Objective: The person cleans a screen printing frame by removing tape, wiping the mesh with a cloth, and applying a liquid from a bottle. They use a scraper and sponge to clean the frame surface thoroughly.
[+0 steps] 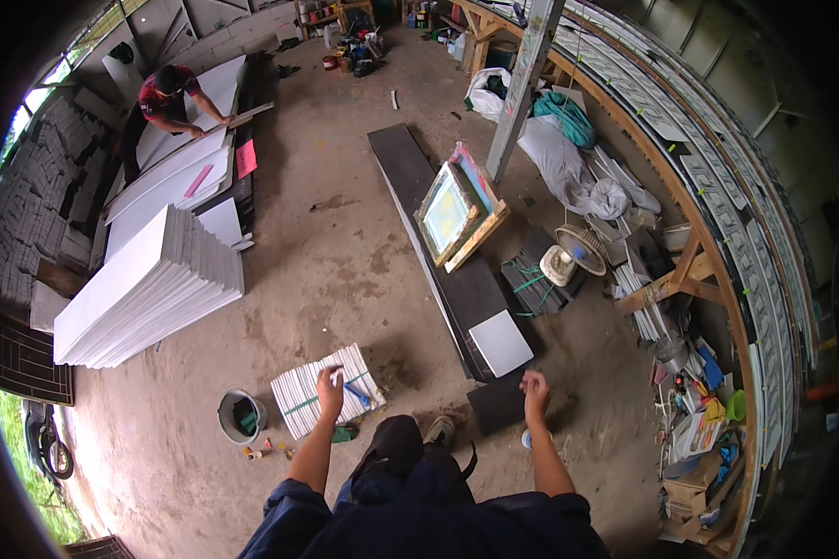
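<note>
concrete floor [308,252], stained; strapped white bundle [305,387] beside bucket [227,407]; metal post [524,93]

Standing with left hand [330,388] over bundle [297,393], right hand [534,388] near white panel [501,344]; facing frames [446,214], with bucket [225,415] at left.

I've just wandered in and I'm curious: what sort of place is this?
Probably a workshop, perhaps for printing or sign making. A tall stack of thin white rectangular sheets, wooden-framed rectangular panels and a person bending over large flat white boards suggest it.
</note>
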{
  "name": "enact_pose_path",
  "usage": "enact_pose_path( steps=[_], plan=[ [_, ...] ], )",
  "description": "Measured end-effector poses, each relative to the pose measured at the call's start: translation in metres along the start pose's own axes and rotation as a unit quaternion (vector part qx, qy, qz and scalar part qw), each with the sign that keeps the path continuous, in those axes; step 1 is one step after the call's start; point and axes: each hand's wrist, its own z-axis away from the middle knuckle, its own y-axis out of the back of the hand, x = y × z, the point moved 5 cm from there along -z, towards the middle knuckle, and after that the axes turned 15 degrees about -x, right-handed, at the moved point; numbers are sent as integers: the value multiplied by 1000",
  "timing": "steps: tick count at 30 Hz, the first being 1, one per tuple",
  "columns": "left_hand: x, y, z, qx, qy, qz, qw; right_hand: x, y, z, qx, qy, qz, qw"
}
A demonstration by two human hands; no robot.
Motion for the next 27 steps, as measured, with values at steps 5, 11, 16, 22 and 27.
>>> enact_pose_path(
  steps=[5, 11, 16, 22, 27],
  plan=[
    [75, -56, -152, -14, -39, 61, 997, -76, 10, -153, -48, 143, 26, 988],
    [106, -130, -308, -45, -81, 121, 988, -137, -83, -311, -141, 162, 143, 966],
    [100, -191, -416, -96, -97, 110, 984, -83, -134, -456, -105, 132, 176, 970],
    [56, -219, -498, -86, -59, 147, 984, -39, -168, -564, 107, 83, 247, 960],
    [14, -211, -506, -98, 22, 133, 986, -29, -191, -578, 175, -43, 184, 966]
  ],
)
